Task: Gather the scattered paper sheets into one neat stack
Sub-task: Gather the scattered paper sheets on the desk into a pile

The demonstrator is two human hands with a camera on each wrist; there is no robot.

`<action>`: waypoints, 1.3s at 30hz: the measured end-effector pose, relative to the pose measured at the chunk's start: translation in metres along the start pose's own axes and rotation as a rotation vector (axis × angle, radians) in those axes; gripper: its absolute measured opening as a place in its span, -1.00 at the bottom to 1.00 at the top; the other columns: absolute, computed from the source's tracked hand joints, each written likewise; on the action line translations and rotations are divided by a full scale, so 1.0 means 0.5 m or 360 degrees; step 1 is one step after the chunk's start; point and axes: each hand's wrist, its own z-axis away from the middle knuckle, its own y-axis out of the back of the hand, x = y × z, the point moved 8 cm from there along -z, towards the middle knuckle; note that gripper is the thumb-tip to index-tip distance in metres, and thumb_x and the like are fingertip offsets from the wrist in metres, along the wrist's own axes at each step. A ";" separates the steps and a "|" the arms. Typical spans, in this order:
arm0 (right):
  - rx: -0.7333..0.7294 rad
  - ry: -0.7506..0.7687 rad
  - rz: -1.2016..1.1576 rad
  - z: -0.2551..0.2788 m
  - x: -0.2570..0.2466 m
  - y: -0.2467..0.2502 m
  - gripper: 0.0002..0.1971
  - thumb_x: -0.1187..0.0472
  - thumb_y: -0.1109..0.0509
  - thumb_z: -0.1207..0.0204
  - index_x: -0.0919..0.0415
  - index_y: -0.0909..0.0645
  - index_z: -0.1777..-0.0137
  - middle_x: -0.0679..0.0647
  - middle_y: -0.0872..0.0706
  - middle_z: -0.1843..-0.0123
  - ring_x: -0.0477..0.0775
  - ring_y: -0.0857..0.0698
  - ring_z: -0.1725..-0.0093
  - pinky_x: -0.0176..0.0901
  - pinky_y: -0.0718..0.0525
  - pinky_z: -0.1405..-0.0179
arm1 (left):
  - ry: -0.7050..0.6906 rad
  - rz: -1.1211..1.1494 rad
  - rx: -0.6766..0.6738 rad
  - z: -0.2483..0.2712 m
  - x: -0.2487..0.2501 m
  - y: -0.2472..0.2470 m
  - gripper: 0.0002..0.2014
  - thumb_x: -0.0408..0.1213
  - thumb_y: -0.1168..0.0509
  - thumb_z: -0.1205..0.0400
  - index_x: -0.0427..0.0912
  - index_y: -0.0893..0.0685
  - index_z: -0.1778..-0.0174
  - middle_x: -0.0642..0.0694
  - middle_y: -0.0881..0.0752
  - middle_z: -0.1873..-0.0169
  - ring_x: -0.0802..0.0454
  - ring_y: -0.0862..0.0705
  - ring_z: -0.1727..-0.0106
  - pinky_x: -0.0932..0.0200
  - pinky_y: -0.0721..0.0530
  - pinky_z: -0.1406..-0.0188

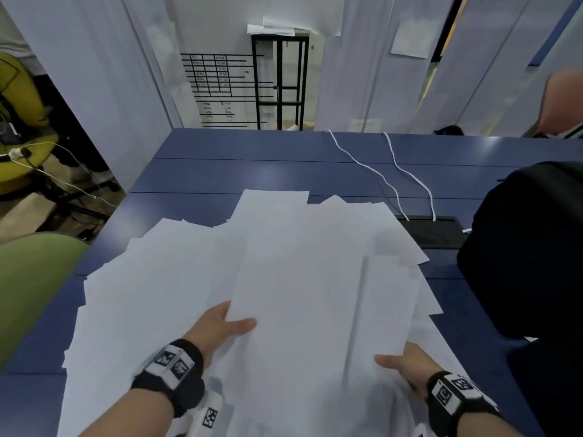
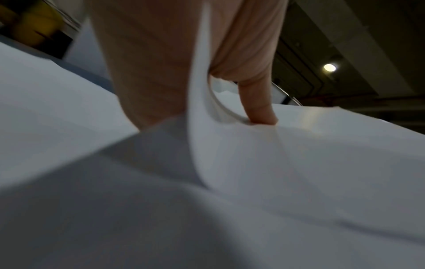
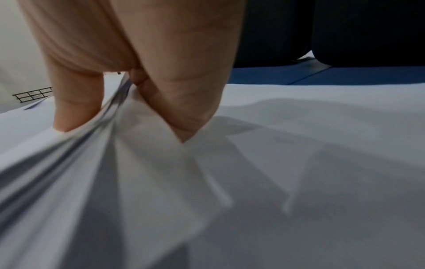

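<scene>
Left hand (image 1: 217, 326): at the near left edge of a loose bundle of sheets, thumb (image 1: 243, 324) laid flat on top, fingers tucked beneath; it pinched the bundle. In the left wrist view the thumb tip (image 2: 262, 112) pressed into a sheet whose edge curled up in a smooth arc beside it. Black wrist band (image 1: 172, 370) with square printed markers.

Right hand (image 1: 407, 364): at the near right edge of the same bundle, thumb on top, fingers under; it gripped several sheets together. The right wrist view showed the paper bunched into soft fanned pleats between thumb (image 3: 76, 107) and fingers (image 3: 184, 102). A matching marked band (image 1: 454, 395) on this wrist.

Paper sheets (image 1: 284, 279): white, matte, thin, rectangular; many overlapping at differing angles in a broad fan, corners jutting along the left and far edges. They lay on the table in front of the person, the central bundle held between both hands.

Table (image 1: 220, 171): blue, smooth, slightly glossy, with straight seams across it.

Black bag (image 1: 530, 247): soft, dull fabric, rounded, on the table just right of the paper.

White cables (image 1: 407, 175): two, thin, wavy, running to a black rectangular slot (image 1: 432, 231) beyond the sheets.

Green chair back (image 1: 28, 285) at near left; yellow chair (image 1: 22, 99) farther left
</scene>
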 end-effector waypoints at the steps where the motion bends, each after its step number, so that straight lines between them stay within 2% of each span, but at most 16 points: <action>1: 0.0030 0.0023 0.0003 0.003 -0.005 0.001 -0.56 0.41 -0.54 -0.42 0.45 -0.61 -0.30 0.15 -0.81 -0.03 0.18 -0.75 -0.09 -0.01 -0.66 -0.07 | 0.0010 -0.0064 0.0022 -0.008 -0.013 -0.026 -0.24 -0.05 -0.71 -0.02 -0.21 -0.70 -0.14 -0.15 -0.83 -0.04 -0.10 -0.82 -0.03 0.08 -0.74 0.04; 3: 0.0129 0.0007 0.0000 0.008 -0.009 0.008 -0.54 0.16 -0.41 -0.59 0.41 -0.54 -0.41 0.09 -0.75 -0.13 0.12 -0.69 -0.14 -0.10 -0.60 -0.08 | 0.0003 -0.0219 0.0146 -0.025 -0.037 -0.067 -0.43 -0.22 -0.68 -0.27 -0.27 -0.63 -0.14 -0.20 -0.79 -0.06 -0.11 -0.78 -0.01 0.07 -0.71 -0.02; 5: 0.0241 -0.0103 -0.0004 0.009 0.001 0.019 -0.28 -0.21 -0.25 -0.60 0.35 -0.38 -0.55 0.18 -0.59 -0.41 0.21 -0.53 -0.42 0.03 -0.43 -0.43 | -0.0002 -0.0443 0.0262 -0.037 -0.057 -0.099 -0.53 -0.35 -0.58 -0.43 -0.23 -0.51 -0.16 -0.10 -0.72 -0.02 -0.01 -0.69 0.02 0.18 -0.65 0.02; 7: 0.0261 -0.0250 -0.0039 0.008 0.021 0.024 0.06 -0.56 -0.20 -0.33 0.25 -0.28 -0.62 0.18 -0.41 -0.59 0.23 -0.34 -0.59 0.10 -0.22 -0.59 | -0.0025 -0.0664 0.0308 -0.039 -0.066 -0.125 -0.45 -0.32 -0.52 -0.47 -0.15 -0.41 -0.31 -0.05 -0.65 -0.09 0.00 -0.63 -0.07 0.17 -0.62 -0.14; 9: 0.0255 -0.0283 -0.0047 -0.015 0.038 0.033 0.35 -0.76 -0.23 0.11 0.17 -0.35 -0.59 0.13 -0.47 -0.56 0.22 -0.40 -0.56 0.16 -0.23 -0.61 | -0.0027 -0.0902 0.0273 -0.038 -0.070 -0.146 -0.26 -0.26 -0.46 -0.49 -0.10 -0.25 -0.55 -0.11 -0.51 -0.31 -0.05 -0.57 -0.26 0.20 -0.52 -0.27; 10: 0.0255 -0.0307 -0.0050 -0.027 0.049 0.037 0.38 -0.77 -0.25 0.20 0.16 -0.39 -0.56 0.11 -0.52 -0.53 0.21 -0.44 -0.53 0.17 -0.26 -0.60 | -0.0016 -0.1017 0.0222 -0.038 -0.072 -0.156 -0.18 -0.23 -0.43 -0.51 -0.06 -0.14 -0.63 -0.12 -0.42 -0.37 -0.07 -0.53 -0.32 0.20 -0.50 -0.27; 14: 0.0137 -0.0205 -0.0057 -0.034 0.044 0.027 0.28 -0.72 -0.37 0.30 0.18 -0.59 -0.35 0.09 -0.75 -0.24 0.19 -0.67 -0.27 0.13 -0.48 -0.47 | 0.0000 -0.1418 0.0086 -0.034 -0.075 -0.184 -0.10 -0.09 -0.33 -0.56 0.06 0.10 -0.70 -0.08 -0.28 -0.34 -0.03 -0.51 -0.28 0.17 -0.61 -0.18; 18: 0.0130 0.0063 -0.0012 -0.025 0.019 0.023 0.18 -0.47 -0.63 0.59 0.26 -0.70 -0.09 0.14 -0.85 0.01 0.19 -0.80 -0.03 0.00 -0.72 -0.03 | 0.0021 -0.1575 0.0115 -0.035 -0.076 -0.189 -0.12 -0.03 -0.26 -0.57 0.04 0.12 -0.71 -0.07 -0.26 -0.32 -0.03 -0.43 -0.34 0.16 -0.60 -0.19; 20: 0.0091 0.0104 -0.0030 -0.024 0.017 0.020 0.17 -0.38 -0.68 0.64 0.29 -0.71 -0.07 0.17 -0.85 0.03 0.23 -0.80 -0.02 0.09 -0.72 -0.10 | 0.0046 -0.1625 0.0087 -0.036 -0.078 -0.191 -0.13 0.03 -0.26 -0.58 0.03 0.11 -0.71 -0.07 -0.26 -0.35 -0.04 -0.41 -0.37 0.14 -0.58 -0.22; 23: 0.0063 0.0093 0.0003 -0.034 0.018 0.023 0.02 -0.29 -0.75 0.40 0.29 -0.71 -0.10 0.16 -0.85 0.01 0.25 -0.79 -0.05 0.20 -0.67 -0.24 | 0.0119 -0.1697 0.0189 -0.031 -0.066 -0.163 -0.25 0.17 -0.22 -0.58 0.12 -0.08 -0.66 -0.07 -0.31 -0.42 -0.10 -0.36 -0.42 -0.03 -0.48 -0.34; 28: 0.0059 0.0053 0.0049 -0.038 0.024 0.027 -0.37 0.00 -0.72 -0.09 0.36 -0.71 -0.11 0.21 -0.85 0.05 0.32 -0.80 -0.01 0.35 -0.65 -0.24 | 0.0413 -0.1126 0.0965 0.029 -0.074 0.034 -0.47 0.09 -0.33 -0.54 0.09 -0.46 -0.43 -0.14 -0.33 -0.48 -0.22 -0.34 -0.45 -0.22 -0.36 -0.39; 30: 0.0072 0.0051 0.0048 -0.037 0.024 0.029 -0.31 -0.07 -0.75 -0.02 0.36 -0.72 -0.08 0.22 -0.85 0.08 0.34 -0.80 0.01 0.30 -0.70 -0.17 | 0.0550 -0.0902 0.1269 0.068 -0.104 0.126 -0.46 -0.03 -0.39 -0.53 -0.03 -0.49 -0.44 -0.24 -0.35 -0.49 -0.29 -0.33 -0.45 -0.25 -0.34 -0.40; 32: 0.0060 0.0051 0.0067 -0.043 0.031 0.032 -0.10 -0.27 -0.75 0.30 0.30 -0.74 -0.02 0.20 -0.86 0.09 0.31 -0.81 0.02 0.18 -0.73 -0.10 | 0.0650 -0.0715 0.1499 0.104 -0.126 0.195 -0.38 -0.14 -0.42 -0.52 -0.18 -0.45 -0.50 -0.35 -0.36 -0.49 -0.32 -0.30 -0.49 -0.20 -0.31 -0.42; 33: 0.0053 0.0045 0.0065 -0.044 0.031 0.032 -0.11 -0.26 -0.76 0.28 0.30 -0.73 -0.03 0.20 -0.86 0.08 0.31 -0.81 0.01 0.19 -0.72 -0.12 | 0.0668 -0.0607 0.1568 0.115 -0.133 0.219 -0.35 -0.18 -0.43 -0.52 -0.25 -0.41 -0.52 -0.40 -0.36 -0.49 -0.32 -0.29 -0.51 -0.17 -0.30 -0.43; 36: 0.0069 0.0038 0.0020 -0.036 0.022 0.029 -0.59 0.19 -0.61 -0.37 0.43 -0.69 -0.14 0.27 -0.84 0.06 0.34 -0.80 0.00 0.33 -0.66 -0.22 | 0.0690 -0.0219 0.1620 0.118 -0.151 0.254 -0.31 -0.25 -0.44 -0.54 -0.33 -0.31 -0.55 -0.45 -0.32 -0.49 -0.40 -0.37 -0.46 -0.22 -0.38 -0.40; 39: 0.0107 0.0016 0.0013 -0.034 0.020 0.031 -0.75 0.35 -0.51 -0.47 0.45 -0.68 -0.11 0.32 -0.83 0.05 0.36 -0.80 0.00 0.22 -0.70 -0.13 | 0.0577 0.0051 0.1521 0.096 -0.159 0.250 -0.27 -0.28 -0.45 -0.55 -0.32 -0.25 -0.58 -0.43 -0.33 -0.52 -0.43 -0.45 -0.43 -0.21 -0.46 -0.41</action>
